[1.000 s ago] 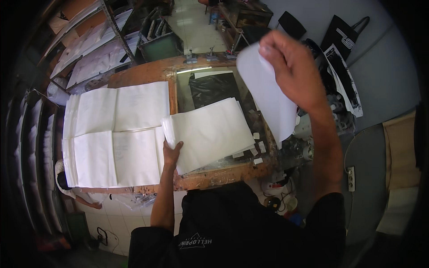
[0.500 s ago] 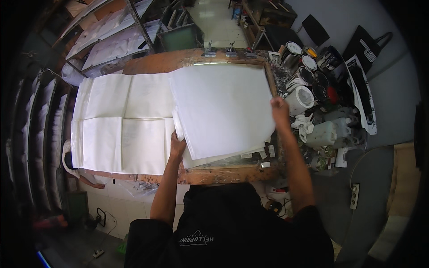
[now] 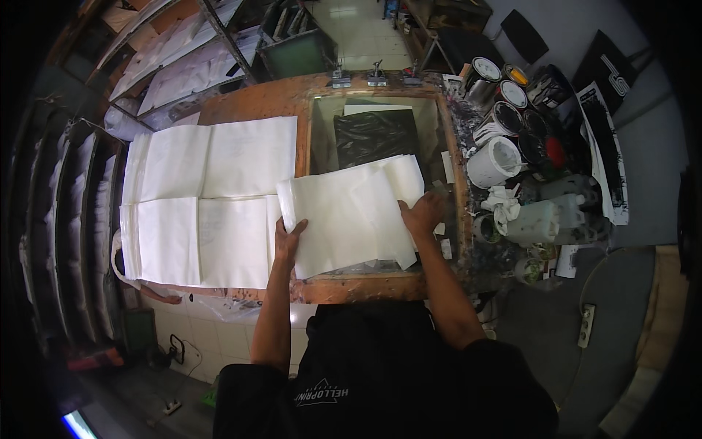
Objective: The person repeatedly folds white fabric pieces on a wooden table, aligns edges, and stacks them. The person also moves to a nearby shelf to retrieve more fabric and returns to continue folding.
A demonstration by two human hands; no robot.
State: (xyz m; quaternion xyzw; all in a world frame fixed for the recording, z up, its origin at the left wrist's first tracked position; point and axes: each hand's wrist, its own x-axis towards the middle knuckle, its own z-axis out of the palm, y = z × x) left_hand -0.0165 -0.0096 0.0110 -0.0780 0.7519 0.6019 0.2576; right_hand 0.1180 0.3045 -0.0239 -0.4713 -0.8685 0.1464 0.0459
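Observation:
Both hands hold a small pile of thin white sheets point(image 3: 340, 212), bent over at the right, above the glass-like panel point(image 3: 322, 139) of the wooden table. My left hand point(image 3: 289, 240) grips the pile's left edge, thumb on top, fingers hidden beneath. At the right edge my right hand point(image 3: 423, 214) is closed on the sheets, fingers partly hidden. A black crinkled sheet point(image 3: 376, 137) lies on the panel beyond the pile. To the left, overlapping stacks of flat white sheets point(image 3: 234, 157) cover the wooden tabletop.
Metal hinge clamps point(image 3: 376, 75) line the far edge. Paint cans point(image 3: 493, 161) and a translucent jug point(image 3: 537, 221) crowd the right side. Racks of white sheets point(image 3: 190, 77) stand at the far left. Another person's hand point(image 3: 172, 298) shows beyond the left near edge.
The wide white sheets that covered the panel are now folded over into a smaller pile, uncovering the black sheet. My right hand has come down and to the left.

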